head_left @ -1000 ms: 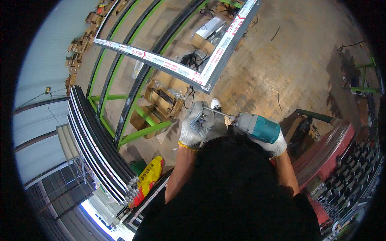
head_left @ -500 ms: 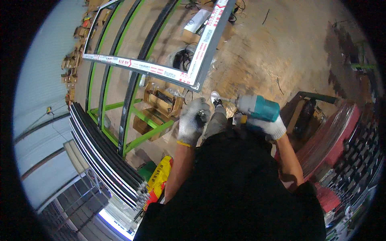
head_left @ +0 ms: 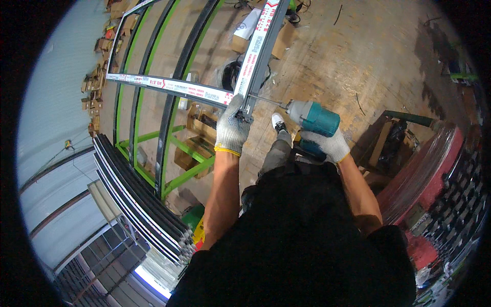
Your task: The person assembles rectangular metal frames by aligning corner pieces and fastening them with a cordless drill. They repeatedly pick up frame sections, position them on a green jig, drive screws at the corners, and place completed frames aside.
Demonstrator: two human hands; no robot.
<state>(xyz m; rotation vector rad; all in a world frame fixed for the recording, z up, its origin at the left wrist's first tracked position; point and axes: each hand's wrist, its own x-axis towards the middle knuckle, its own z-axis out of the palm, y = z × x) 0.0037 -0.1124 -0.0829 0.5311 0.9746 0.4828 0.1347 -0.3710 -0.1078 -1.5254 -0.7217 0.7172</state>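
Note:
My left hand (head_left: 233, 125), in a white knit glove with a yellow cuff edge, is closed on the near corner of a grey metal window frame (head_left: 197, 91). Printed white and red protective film covers the frame's upper face. My fingers partly hide that corner, so I cannot tell whether a small part is also in them. With my gloved right hand (head_left: 330, 145) I grip the handle of a teal and grey power drill (head_left: 318, 118). Its long thin bit (head_left: 268, 101) points left, and the tip meets the frame's outer right side close to the corner.
Under the frame run black-topped green rack bars (head_left: 169, 128). Cardboard boxes (head_left: 197, 153) lie beneath. Stacked dark profiles (head_left: 138, 199) stand at the left. On the right is a film-wrapped red stack (head_left: 422, 174). A shoe (head_left: 278, 122) of mine shows on the floor.
My left hand has moved forward onto the frame's corner. The drill has shifted slightly left and nearer me, its bit now at the frame's side.

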